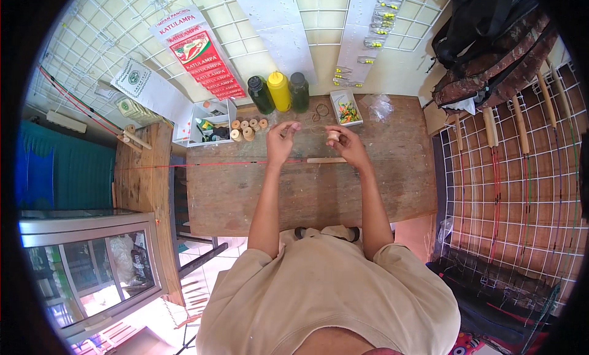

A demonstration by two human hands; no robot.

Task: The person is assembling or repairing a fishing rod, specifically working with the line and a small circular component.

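Gripping a pale wooden spool [333, 136] between thumb and fingertips, the right hand [351, 145] is hanging over the brown table [307, 195]; the spool is sitting at the very ends of the fingers, on the side facing the left hand [282, 139]. The left hand is showing thumb and fingers bent toward each other, apart from the spool; I cannot tell whether they are grasping anything. A rod's wooden handle [327, 160] is lying between the wrists, its red shaft [215, 164] extending leftward. More wooden spools [248, 134] are standing left of the left hand.
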